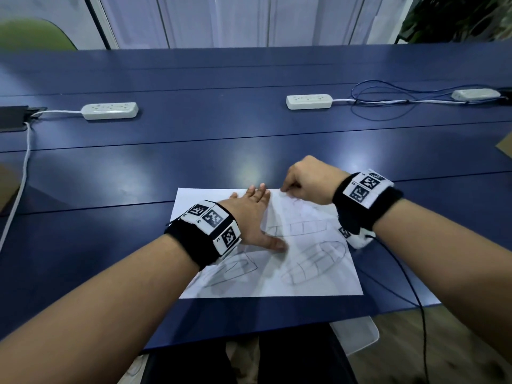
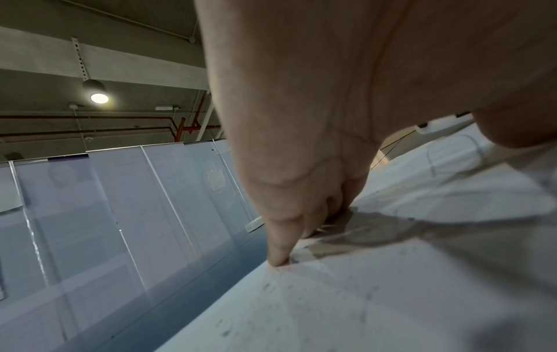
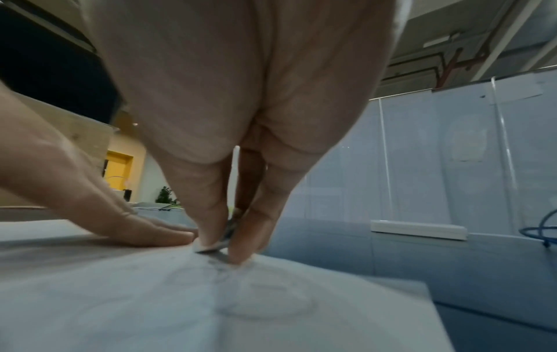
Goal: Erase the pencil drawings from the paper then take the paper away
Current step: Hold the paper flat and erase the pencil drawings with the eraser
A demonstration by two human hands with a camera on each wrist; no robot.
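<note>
A white sheet of paper (image 1: 304,284) with several pencil drawings of long boat-like shapes (image 1: 313,264) lies on the blue table near its front edge. My left hand (image 1: 253,214) lies flat on the paper's upper middle, fingers straight, thumb spread, holding the sheet down. My right hand (image 1: 307,181) is at the paper's far edge, fingers curled. In the right wrist view its thumb and fingers pinch a small white eraser (image 3: 215,246) pressed against the paper (image 3: 180,297), right beside the left fingertips (image 3: 169,234). Faint, partly rubbed pencil lines lie under it.
Three white power strips (image 1: 110,110) (image 1: 309,101) (image 1: 475,94) with cables lie across the table's far half. A dark device (image 1: 13,117) sits at the far left. A black wire (image 1: 415,295) runs from my right wrist off the table's front edge.
</note>
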